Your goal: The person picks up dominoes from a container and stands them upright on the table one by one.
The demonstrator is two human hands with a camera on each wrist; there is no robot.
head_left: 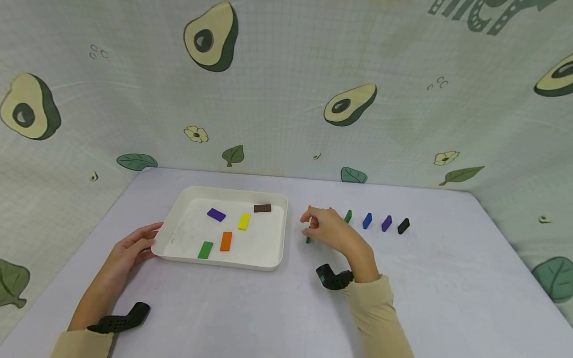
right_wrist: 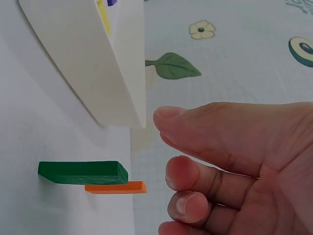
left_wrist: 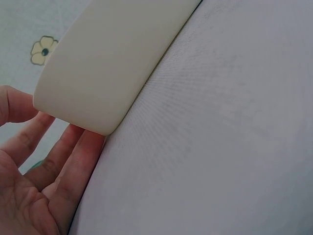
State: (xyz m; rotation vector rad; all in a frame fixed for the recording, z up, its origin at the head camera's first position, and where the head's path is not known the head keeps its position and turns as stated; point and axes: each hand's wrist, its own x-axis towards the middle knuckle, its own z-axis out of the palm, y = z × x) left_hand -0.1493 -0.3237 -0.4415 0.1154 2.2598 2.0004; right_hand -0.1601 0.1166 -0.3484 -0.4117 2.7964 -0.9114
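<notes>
Near edge of the worktop (head_left: pixel 224 308): two forearms in tan sleeves, each wearing one black wrist device. Left device (head_left: pixel 118 322): near left. Right device (head_left: pixel 333 278): right of centre.

Left hand (head_left: pixel 130 248): at the near left corner of the tray (head_left: pixel 215 263). Fingers spread, lightly bent, tips touching the corner from outside.

Right hand (head_left: pixel 329 228): right of the tray. Thumb and index finger apart; remaining fingers curled. The near green block (right_wrist: pixel 80 173) stands upright just beside the fingertips.

Container count: one white tray, left of centre. Contents: five blocks lying flat. Near to far: green tray block (head_left: pixel 205 250), orange tray block (head_left: pixel 226 241), yellow tray block (head_left: pixel 243 222), purple tray block (head_left: pixel 217 215), brown tray block (head_left: pixel 262 208).

Blocks visible outside the tray: seven. Beyond the near green block, six form a slanting row. Near right to far left: black row block (head_left: pixel 404 226), purple row block (head_left: pixel 387 223), blue row block (head_left: pixel 367 221), green row block (head_left: pixel 348 217), red row block (head_left: pixel 331 208), mostly hidden by the hand, and orange row block (right_wrist: pixel 117 188).

Far side: one printed cloth (head_left: pixel 277 99).
</notes>
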